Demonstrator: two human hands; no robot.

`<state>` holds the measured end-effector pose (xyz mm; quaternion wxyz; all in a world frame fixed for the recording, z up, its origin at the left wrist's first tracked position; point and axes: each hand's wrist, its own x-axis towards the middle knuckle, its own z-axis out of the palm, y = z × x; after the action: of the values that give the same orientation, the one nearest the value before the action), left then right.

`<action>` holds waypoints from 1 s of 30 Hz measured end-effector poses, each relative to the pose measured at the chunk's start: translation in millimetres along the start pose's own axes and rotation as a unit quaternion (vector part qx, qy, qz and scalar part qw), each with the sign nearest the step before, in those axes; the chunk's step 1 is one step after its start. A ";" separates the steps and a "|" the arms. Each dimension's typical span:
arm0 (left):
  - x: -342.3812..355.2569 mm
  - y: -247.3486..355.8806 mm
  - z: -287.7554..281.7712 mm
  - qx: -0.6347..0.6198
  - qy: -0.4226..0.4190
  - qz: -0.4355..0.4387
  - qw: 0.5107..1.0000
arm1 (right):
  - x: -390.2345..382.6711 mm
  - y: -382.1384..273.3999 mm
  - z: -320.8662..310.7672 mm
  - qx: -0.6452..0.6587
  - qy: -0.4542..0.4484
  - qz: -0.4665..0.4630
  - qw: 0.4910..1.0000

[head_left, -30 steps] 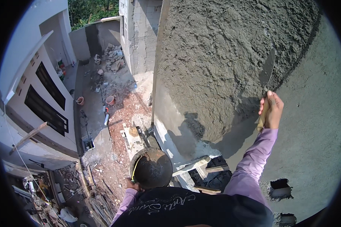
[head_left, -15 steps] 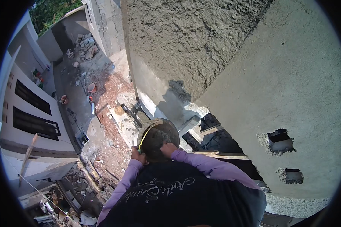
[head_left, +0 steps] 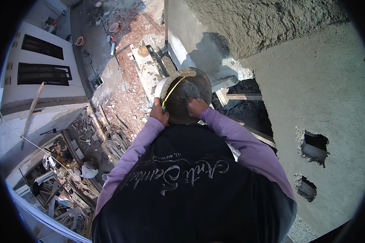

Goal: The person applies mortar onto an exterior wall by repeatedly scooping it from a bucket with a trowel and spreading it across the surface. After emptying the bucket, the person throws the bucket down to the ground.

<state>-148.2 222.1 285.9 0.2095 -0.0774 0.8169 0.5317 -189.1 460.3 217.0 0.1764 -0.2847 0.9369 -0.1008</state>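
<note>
A dark round bucket (head_left: 206,83), smeared with grey mortar, is in front of my body, its mouth turned up towards me. Along its left side curves a thin yellow strip (head_left: 172,90), which looks like the handle. My left hand (head_left: 159,113) is closed on the bucket's near left edge. Inside the mouth, my right hand (head_left: 197,107) is curled close to the grey mortar (head_left: 189,89); whatever its fingers hold is hidden.
Rough wet render (head_left: 267,24) covers the upper wall, with smoother plaster (head_left: 288,85) below. Two ragged holes (head_left: 313,146) pierce the plaster. A dark gap with timber (head_left: 244,97) lies right of the bucket. Mortar-stained planks (head_left: 145,62) stand beyond it. Scrap wood (head_left: 65,190) is piled lower left, far below.
The view has tilted and turned, so the wall sits further right and the bucket higher in the picture. My left hand still grips the bucket; my right hand remains inside it.
</note>
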 end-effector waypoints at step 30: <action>26.9 -12.3 -25.1 -0.273 0.056 -0.142 0.950 | -32.1 6.8 -83.9 0.177 -0.022 0.073 0.981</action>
<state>-174.7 196.9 273.0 0.2072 -0.2766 0.6319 0.6937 -200.1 491.5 300.8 0.2515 -0.1814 0.9184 -0.2457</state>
